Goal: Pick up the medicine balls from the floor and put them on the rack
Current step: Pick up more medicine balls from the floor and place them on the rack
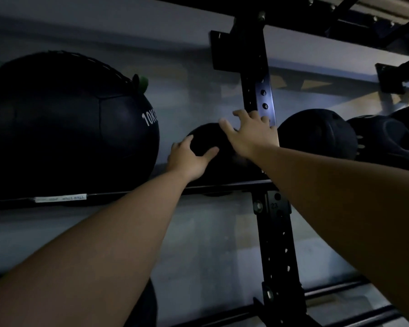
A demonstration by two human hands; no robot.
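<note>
1. Nearest to me, both bare forearms run up from the bottom corners toward the rack (278, 232), a black frame with a holed upright post in the middle and horizontal rails.
2. My left hand (189, 159) lies on the lower left side of a small black medicine ball (206, 140), thumb spread across its front, fingers curled over its left edge. The hand is pressed on the ball, not closed round it.
3. My right hand (250, 131) lies flat on the upper right of the same ball, fingers spread, the fingertips (237, 113) reaching up beside the post. The two hands are apart, with the ball between them.
4. The small ball sits on the upper shelf rail (128, 193), just left of the post. Its underside is dark and I cannot tell exactly how it bears on the rail.
5. To its left on the same shelf sits a large black ball (64, 128) marked "10K" in white, near the small ball. A white label (60, 198) is fixed on the rail below it.
6. Right of the post, further along the shelf, sits another black ball (316, 135), and beyond it a ball with a grip recess (392, 138).
7. Behind everything stands a grey wall (128, 38). The lighting is dim.
</note>
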